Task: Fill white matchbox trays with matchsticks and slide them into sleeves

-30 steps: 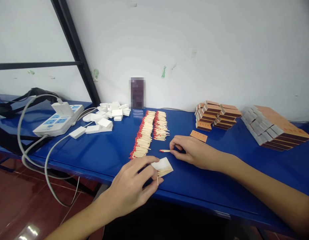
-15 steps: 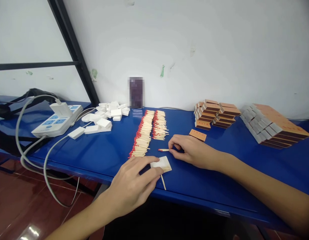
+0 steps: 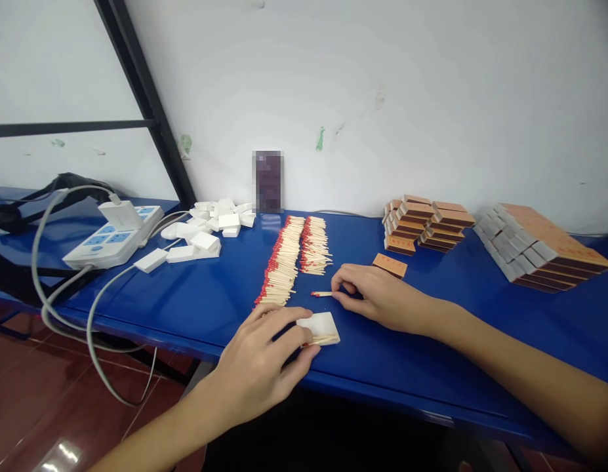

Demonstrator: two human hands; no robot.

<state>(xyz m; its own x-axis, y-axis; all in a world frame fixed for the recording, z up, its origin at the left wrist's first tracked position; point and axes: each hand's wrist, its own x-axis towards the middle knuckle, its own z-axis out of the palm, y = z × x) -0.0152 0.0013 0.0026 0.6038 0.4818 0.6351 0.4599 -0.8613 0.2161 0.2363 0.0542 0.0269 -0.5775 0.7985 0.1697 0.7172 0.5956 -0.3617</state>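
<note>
My left hand [image 3: 274, 351] grips a small white matchbox tray [image 3: 323, 321] near the table's front edge, its fingers covering the tray's left side. A few matches [image 3: 324, 339] lie along the tray's near side. Just beyond the tray, my right hand [image 3: 365, 294] pinches the plain ends of matches [image 3: 321, 294] whose red heads point left; how many I cannot tell. Two long rows of red-headed matches, a left row [image 3: 284, 259] and a shorter right row [image 3: 314, 246], lie behind the hands. A single orange matchbox sleeve [image 3: 389, 265] rests behind my right hand.
White trays [image 3: 205, 229] lie heaped at the back left, beside a power strip [image 3: 114, 239] with cables. A pixelated dark panel [image 3: 268, 182] leans on the wall. Stacked orange matchboxes [image 3: 422, 223] and a larger block of boxes [image 3: 544, 249] stand at the back right.
The loose match that stuck out below the tray no longer shows there, and matches now show along the tray's near side. The tray has shifted slightly nearer. My right hand has barely moved.
</note>
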